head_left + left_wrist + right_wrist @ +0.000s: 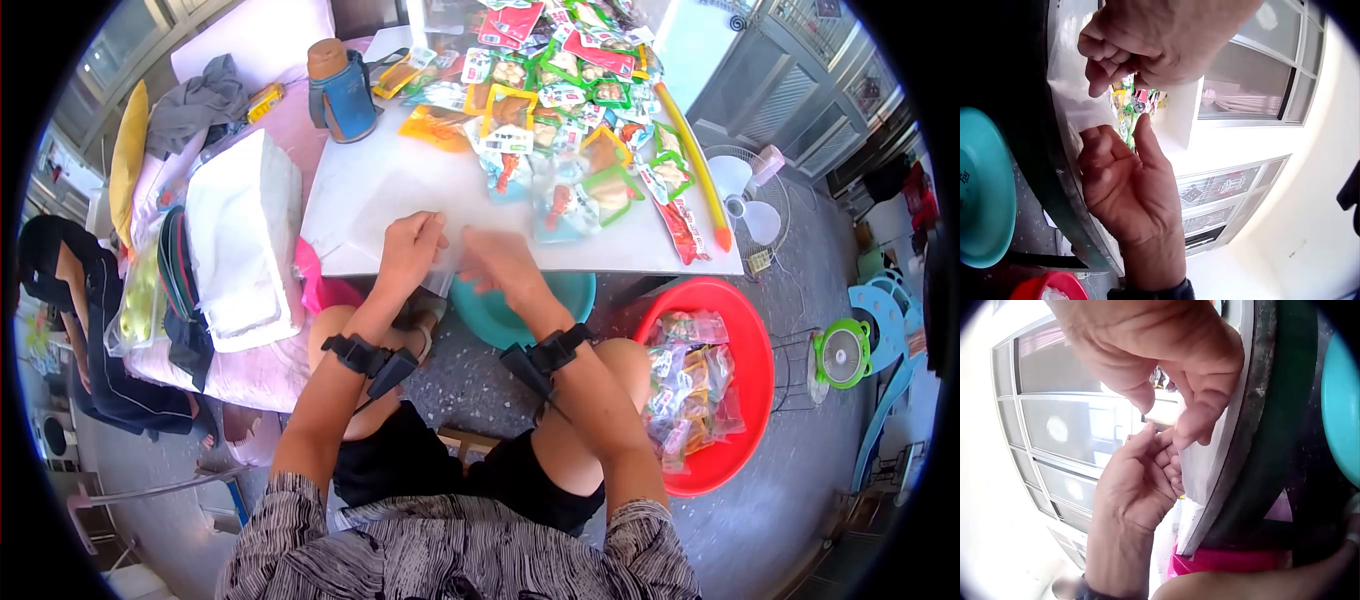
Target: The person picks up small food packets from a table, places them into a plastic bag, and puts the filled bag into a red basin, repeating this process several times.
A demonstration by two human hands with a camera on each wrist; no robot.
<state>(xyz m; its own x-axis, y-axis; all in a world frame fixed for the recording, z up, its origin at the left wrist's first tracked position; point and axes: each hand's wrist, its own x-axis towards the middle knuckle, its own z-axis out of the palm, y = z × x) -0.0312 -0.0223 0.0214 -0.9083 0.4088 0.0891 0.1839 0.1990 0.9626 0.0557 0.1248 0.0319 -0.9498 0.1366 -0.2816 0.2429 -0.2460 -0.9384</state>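
At the near edge of the white table point(340, 240), both hands are close together over a clear plastic bag point(1072, 72). My left hand point(408, 250) pinches the bag between curled fingers and thumb. Beside it, my right hand point(500, 265) is blurred in the head view. In the right wrist view, the right thumb point(1142, 399) stands apart from the loosely bent fingers, whose tips are right at the bag. Just beyond the hands lies a clear bag with several small food packets point(570, 205) in it. A large pile of colourful snack packets point(545, 75) covers the back of the table.
A teal basin point(575, 300) sits below the table edge. To the right, a red basin point(752, 400) holds filled clear bags point(690, 390). A blue flask point(345, 100) stands at the back left, and a yellow stick point(690, 150) borders the packets. Another person point(90, 330) is at far left.
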